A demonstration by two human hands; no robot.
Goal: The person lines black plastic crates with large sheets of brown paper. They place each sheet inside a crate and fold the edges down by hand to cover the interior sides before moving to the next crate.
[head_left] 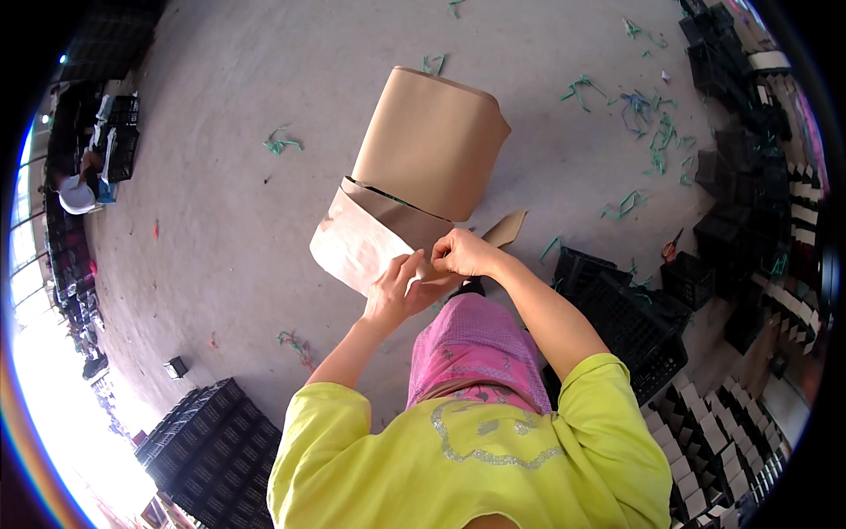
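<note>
A large sheet of brown paper (432, 132) stands up in front of me, its far edge curved over. Nearer to me, a lighter flap of the brown paper (357, 238) folds outward, and a thin dark green edge runs between the two parts. My left hand (397, 295) grips the near corner of the flap, thumb and fingers bent round it. Beside it, my right hand (463, 253) is closed in a pinch at the same corner. Whatever else lies between those fingertips is hidden. A narrow brown flap (505, 229) sticks out past my right wrist.
Black plastic crates (216, 450) are stacked at lower left, and more black crates (621, 313) stand right of me. Green strap scraps (661, 132) litter the concrete floor. Orange-handled scissors (671, 247) rest by a small crate. Rows of pale cartons (714, 432) fill the lower right.
</note>
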